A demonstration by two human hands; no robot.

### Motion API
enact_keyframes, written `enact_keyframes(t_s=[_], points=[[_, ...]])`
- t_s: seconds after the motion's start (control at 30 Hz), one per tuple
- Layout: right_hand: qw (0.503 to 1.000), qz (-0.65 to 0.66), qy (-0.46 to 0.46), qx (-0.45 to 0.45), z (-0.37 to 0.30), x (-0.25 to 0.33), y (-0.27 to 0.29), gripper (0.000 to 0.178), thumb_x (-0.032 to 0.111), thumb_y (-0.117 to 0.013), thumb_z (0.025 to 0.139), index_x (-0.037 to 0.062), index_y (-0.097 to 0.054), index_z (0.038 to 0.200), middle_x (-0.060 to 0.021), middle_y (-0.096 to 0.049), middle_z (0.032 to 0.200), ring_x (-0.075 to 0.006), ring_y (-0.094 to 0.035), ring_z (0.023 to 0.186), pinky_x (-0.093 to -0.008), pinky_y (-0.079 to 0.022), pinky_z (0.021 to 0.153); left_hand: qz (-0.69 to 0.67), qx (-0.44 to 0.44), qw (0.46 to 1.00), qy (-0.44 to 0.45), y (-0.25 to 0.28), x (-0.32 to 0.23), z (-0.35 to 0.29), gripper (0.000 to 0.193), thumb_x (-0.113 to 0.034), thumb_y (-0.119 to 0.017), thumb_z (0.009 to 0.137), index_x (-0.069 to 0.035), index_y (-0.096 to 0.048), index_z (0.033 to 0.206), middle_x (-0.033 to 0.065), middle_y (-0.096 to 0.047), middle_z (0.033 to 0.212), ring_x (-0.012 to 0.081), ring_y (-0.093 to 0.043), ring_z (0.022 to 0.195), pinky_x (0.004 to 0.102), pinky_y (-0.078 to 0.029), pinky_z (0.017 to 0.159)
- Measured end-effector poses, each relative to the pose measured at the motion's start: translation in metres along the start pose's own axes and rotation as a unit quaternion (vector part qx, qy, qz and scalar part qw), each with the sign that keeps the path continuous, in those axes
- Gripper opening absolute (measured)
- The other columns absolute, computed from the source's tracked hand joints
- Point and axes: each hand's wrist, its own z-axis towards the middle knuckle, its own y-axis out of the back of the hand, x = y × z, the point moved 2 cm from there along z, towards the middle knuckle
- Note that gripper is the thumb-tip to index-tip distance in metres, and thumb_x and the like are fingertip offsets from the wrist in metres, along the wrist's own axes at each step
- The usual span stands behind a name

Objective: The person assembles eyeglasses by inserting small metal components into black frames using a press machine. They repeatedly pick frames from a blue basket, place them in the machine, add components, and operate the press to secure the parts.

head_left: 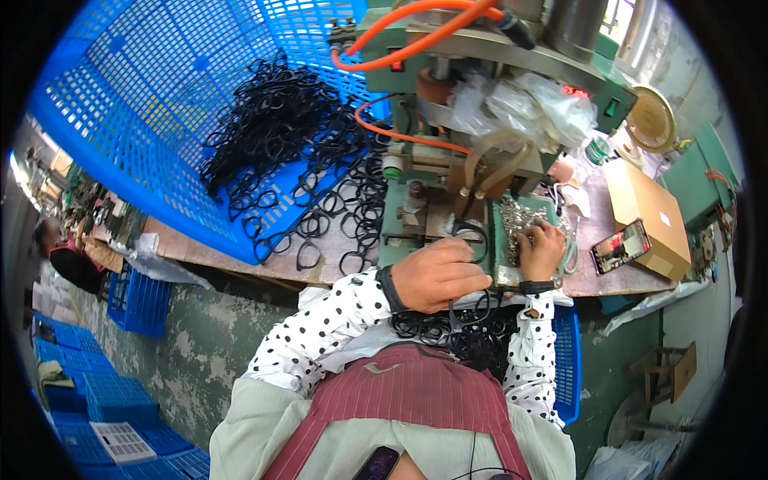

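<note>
My left hand (438, 276) is closed in front of the bench machine, fingers curled around a black spectacle frame (475, 232) whose loop shows just beyond the knuckles. More dark frames (480, 330) lie in my lap area below that hand. My right hand (542, 250) reaches into a green tray (506, 276) filled with small shiny metal parts (518, 218). Its fingers are bent together among the parts; what they pinch is too small to make out. The machine's metal work plate (450, 216) lies just beyond my left hand.
A large blue basket (144, 160) tips toward the bench at left, with a heap of black frames (268, 120) spilling out. Orange hoses (408, 60) cross the green press. At right stand a phone (622, 247) and a cardboard box (648, 216). Blue crates (120, 396) line the floor.
</note>
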Motion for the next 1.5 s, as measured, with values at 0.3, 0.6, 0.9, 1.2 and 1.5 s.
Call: enact_keyframes(t_s=[0.3,0.6,0.9,1.2,1.5], points=[[0.993,0.092,-0.032,-0.063,0.001,0.006,0.008,0.007,0.011,-0.066,0.084,0.0082,-0.065,0.090,-0.0080,-0.066,0.080,-0.0279,-0.058,0.074,-0.0388,-0.045,0.068,0.203,-0.093,0.975,0.015,0.021,0.002,-0.034,0.035,-0.016,-0.065,0.081,-0.011,-0.062,0.116,0.0053,-0.063,0.112,0.0266,-0.057,0.097,0.0460,-0.039,0.094],[0.995,0.033,-0.051,-0.085,-0.007,-0.004,-0.001,0.019,0.005,-0.058,0.088,0.0054,-0.061,0.107,-0.0171,-0.068,0.089,-0.0344,-0.066,0.076,-0.0437,-0.050,0.066,0.447,-0.011,0.554,0.702,0.099,0.112,-0.177,0.036,-0.030,-0.066,0.080,-0.009,-0.060,0.109,0.0176,-0.057,0.111,0.0366,-0.058,0.099,0.0503,-0.047,0.080],[0.993,0.022,0.000,-0.112,0.001,0.015,0.013,0.014,0.004,-0.066,0.075,0.0128,-0.066,0.086,-0.0044,-0.067,0.079,-0.0289,-0.061,0.080,-0.0403,-0.048,0.072,0.459,-0.108,0.653,0.592,0.117,0.133,-0.249,0.020,-0.016,-0.053,0.083,-0.005,-0.055,0.100,0.0207,-0.060,0.097,0.0415,-0.058,0.091,0.0509,-0.045,0.076],[0.929,0.354,-0.113,-0.003,0.017,0.065,0.038,0.013,0.008,-0.075,0.070,0.0087,-0.073,0.083,-0.0039,-0.069,0.078,-0.0159,-0.059,0.067,-0.0285,-0.047,0.062,0.295,-0.248,0.884,0.266,0.060,0.019,-0.064,0.030,0.001,-0.061,0.070,-0.005,-0.059,0.099,0.0099,-0.060,0.092,0.0268,-0.058,0.081,0.0422,-0.041,0.084],[0.862,0.484,-0.109,0.099,0.020,0.125,0.062,0.014,0.005,-0.074,0.072,0.0058,-0.075,0.086,-0.0058,-0.069,0.079,-0.0109,-0.058,0.064,-0.0239,-0.045,0.059,0.129,-0.064,0.987,0.067,0.010,-0.014,0.005,0.056,-0.002,-0.068,0.066,-0.007,-0.059,0.121,0.0048,-0.064,0.104,0.0233,-0.061,0.085,0.0427,-0.046,0.085]])
